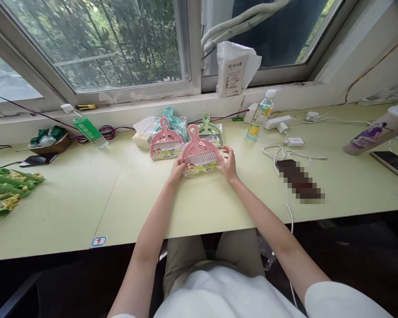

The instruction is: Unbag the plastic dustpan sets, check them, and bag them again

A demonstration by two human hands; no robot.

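Observation:
Between my two hands is a pink mini dustpan and brush set (200, 152) in a clear wrapper with a printed label along its lower edge. My left hand (178, 170) grips its lower left corner, and my right hand (228, 164) is closed around its right side. Just behind it on the left leans another pink dustpan set (166, 140). A green dustpan set (209, 129) stands behind on the right, partly covered. Several teal dustpan sets (174, 119) are stacked at the back, mostly hidden by the pink ones.
A tissue pack (144, 132) and a green-labelled bottle (89, 129) stand left of the sets. To the right are a lemon-print bottle (259, 115), white cables (278, 150), a phone (298, 181) and a tumbler (378, 130). Green plastic pieces (9, 187) lie far left on the table (135, 207).

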